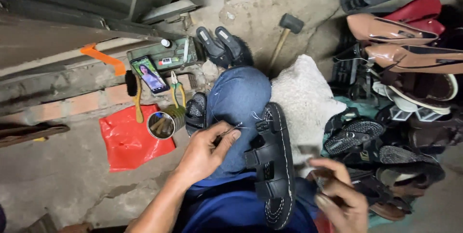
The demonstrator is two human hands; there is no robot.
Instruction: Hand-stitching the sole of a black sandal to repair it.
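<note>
While a black strapped sandal (275,165) with white stitching along its sole edge lies across the person's blue-jeaned knee (238,102), the left hand (205,153) pinches a thin needle-like tool (230,129) between thumb and fingertips, just left of the sandal's straps. A fine pale thread (258,116) shows faintly near the sandal's upper end. The right hand (337,197) sits lower right, fingers curled in toward the palm around something small and blurred; what it grips cannot be told.

Beside the knee on the left lies a second black sandal (196,113), partly hidden. Next to it an open tin can (163,124) lies tipped, with a red plastic bag (130,141) on the concrete floor beneath and left of it. Further out lie yellow-handled pliers (176,90), a brush (134,93), a smartphone (150,75) with a lit screen and a green metal box (166,57). A pair of dark slippers (223,46) and a mallet (285,33) lie beyond the knee. To the right a white fleecy cloth (304,98) borders a heap of shoes (395,98), tan heels on top.
</note>
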